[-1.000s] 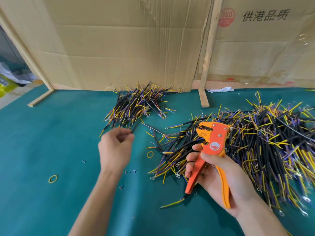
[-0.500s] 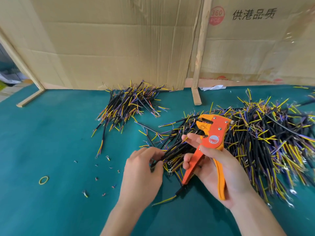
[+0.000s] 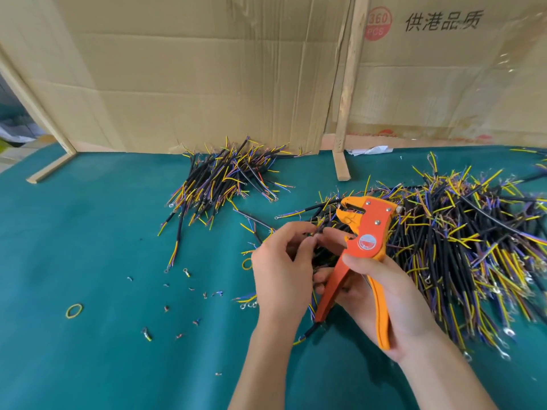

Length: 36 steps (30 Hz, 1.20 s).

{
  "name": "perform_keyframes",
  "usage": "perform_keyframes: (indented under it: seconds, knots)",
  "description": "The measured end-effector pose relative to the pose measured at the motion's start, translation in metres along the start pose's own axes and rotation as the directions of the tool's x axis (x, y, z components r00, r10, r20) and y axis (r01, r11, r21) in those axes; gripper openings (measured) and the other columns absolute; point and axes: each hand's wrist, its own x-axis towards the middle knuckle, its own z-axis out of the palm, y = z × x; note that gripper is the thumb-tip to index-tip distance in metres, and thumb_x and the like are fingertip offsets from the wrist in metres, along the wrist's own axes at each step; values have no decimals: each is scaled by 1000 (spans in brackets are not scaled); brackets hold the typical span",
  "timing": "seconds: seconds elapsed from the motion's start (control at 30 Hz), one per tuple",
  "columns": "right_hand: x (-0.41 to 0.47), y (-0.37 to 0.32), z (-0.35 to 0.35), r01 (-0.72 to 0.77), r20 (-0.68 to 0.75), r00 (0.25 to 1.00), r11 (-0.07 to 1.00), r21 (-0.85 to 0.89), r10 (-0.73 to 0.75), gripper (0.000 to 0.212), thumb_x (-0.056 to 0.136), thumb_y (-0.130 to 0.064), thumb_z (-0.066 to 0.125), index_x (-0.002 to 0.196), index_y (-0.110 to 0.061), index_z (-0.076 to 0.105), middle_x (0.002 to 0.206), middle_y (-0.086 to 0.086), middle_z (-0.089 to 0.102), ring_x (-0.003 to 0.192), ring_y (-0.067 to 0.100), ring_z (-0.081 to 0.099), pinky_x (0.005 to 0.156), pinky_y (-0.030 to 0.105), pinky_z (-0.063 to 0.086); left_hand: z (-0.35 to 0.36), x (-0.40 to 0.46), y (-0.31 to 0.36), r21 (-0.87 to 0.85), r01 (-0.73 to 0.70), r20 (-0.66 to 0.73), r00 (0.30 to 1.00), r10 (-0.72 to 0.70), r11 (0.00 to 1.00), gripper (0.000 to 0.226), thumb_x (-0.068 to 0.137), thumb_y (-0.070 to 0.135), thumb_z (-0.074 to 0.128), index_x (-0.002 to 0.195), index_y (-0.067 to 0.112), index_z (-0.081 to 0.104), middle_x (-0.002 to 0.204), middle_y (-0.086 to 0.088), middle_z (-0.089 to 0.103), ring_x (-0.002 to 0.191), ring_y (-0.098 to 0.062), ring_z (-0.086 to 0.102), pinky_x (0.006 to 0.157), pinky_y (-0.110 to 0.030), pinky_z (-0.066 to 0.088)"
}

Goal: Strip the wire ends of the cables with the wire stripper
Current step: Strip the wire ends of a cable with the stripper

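My right hand (image 3: pixel 381 291) grips the orange wire stripper (image 3: pixel 365 241) by its handles, jaws pointing up and left. My left hand (image 3: pixel 281 270) is just left of the stripper and pinches a black cable (image 3: pixel 318 232) at its wire end, close to the fingertips of my right hand. A big heap of black cables with yellow and purple wires (image 3: pixel 461 241) lies to the right, behind and under the tool. A smaller pile of cables (image 3: pixel 225 179) lies farther back at the centre.
The green table mat (image 3: pixel 88 350) carries small bits of cut insulation and terminals (image 3: pixel 186 291) and a yellow rubber band (image 3: pixel 74 310) at the left. Cardboard sheets (image 3: pixel 192 69) and a wooden post (image 3: pixel 343 161) stand along the back edge.
My left hand came back from the far pile, went to the near heap and lifted a cable up beside the stripper. The right hand with the tool stayed nearly in place.
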Motion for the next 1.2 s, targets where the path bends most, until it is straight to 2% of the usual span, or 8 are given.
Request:
perform_keyframes:
  seconds: [0.1,0.2,0.47,0.6,0.77,0.93,1.07,1.2]
  knots:
    - [0,-2,2,-31,-16,999,1000,3,31,51,73,-12,71,123,-1,69,100,23,68,72,37,67,73,49,59,1,0,-7,-29,16,-103,995,-19,999,23,88,4,69,87,26,74,72,14,71,69,-6,68,71,-27,55]
    - [-1,-2,3,-114,-18,993,991,-66,113,48,75,-9,70,121,4,67,82,24,60,70,39,65,68,48,59,0,3,-14,-17,-9,-170,986,6,1000,24,89,1,66,85,24,71,73,8,70,68,-6,68,69,-26,53]
    - [-5,2,4,-242,32,968,957,-158,250,40,73,-3,74,113,3,70,79,24,58,71,41,63,70,52,58,0,5,-26,56,-100,-230,967,110,993,23,88,2,65,83,24,70,75,7,67,73,-11,66,72,-38,54]
    - [-4,3,5,-234,28,969,954,-185,244,43,74,-3,76,116,3,68,77,22,57,69,40,62,69,51,58,0,4,-27,67,-133,-233,962,145,989,22,88,4,65,83,25,70,78,10,67,75,-8,65,71,-34,54]
    - [-2,9,7,-238,-20,971,958,-157,238,44,77,-19,86,106,8,66,63,13,44,46,25,45,45,34,45,0,1,-25,44,-151,-222,962,157,988,21,88,2,69,83,23,72,78,10,68,74,-7,65,69,-27,52]
    - [1,14,13,-121,-75,991,989,-81,115,37,77,-34,74,95,-1,74,54,5,33,33,14,29,36,21,32,1,0,-21,22,-150,-189,970,151,988,20,88,3,69,87,22,74,81,11,70,77,-8,67,73,-30,54]
    - [1,9,8,-56,-40,998,998,40,57,36,81,-23,74,108,1,72,68,14,52,52,25,52,49,38,50,1,0,-22,-64,-69,-186,981,56,996,19,89,4,68,89,22,72,78,12,71,73,-9,69,73,-29,55]
    - [2,2,-8,-96,-13,995,995,-10,96,49,75,-17,80,116,5,68,80,20,58,67,33,60,63,46,56,-3,3,-24,-137,-35,-198,980,8,990,16,91,6,67,92,21,70,76,11,72,66,-9,70,69,-23,54]
